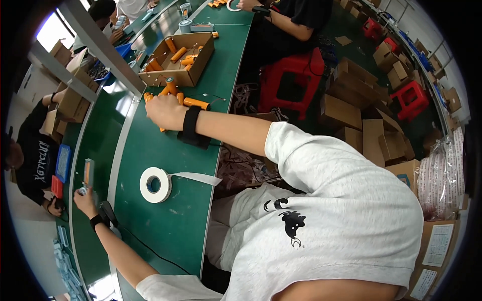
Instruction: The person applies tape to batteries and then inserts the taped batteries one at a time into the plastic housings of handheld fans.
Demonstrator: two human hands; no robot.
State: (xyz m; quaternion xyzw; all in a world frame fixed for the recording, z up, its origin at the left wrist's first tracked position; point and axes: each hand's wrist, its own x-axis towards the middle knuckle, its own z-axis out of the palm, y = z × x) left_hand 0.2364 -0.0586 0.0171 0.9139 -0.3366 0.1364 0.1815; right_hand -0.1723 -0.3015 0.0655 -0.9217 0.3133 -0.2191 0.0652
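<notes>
On the left, my left hand (86, 201) is closed around the lower end of a slim light-grey casing (89, 172) with an orange piece inside. It holds the casing up over the strip beyond the table's metal rail. My right hand (166, 113) reaches to the far part of the green table, its fingers curled down among orange cylindrical batteries. Orange shows on both sides of its fingers, but what they grip is hidden. Just beside this hand lie a battery (196, 104) with a thin wire and another one (170, 85) standing on end.
An open cardboard box (200, 70) of orange batteries stands beyond my right hand. A roll of white tape (145, 186) lies mid-table, its loose end over the near edge. A black cable (150, 248) crosses the table. A metal post (103, 47) rises at the rail. Other people work nearby.
</notes>
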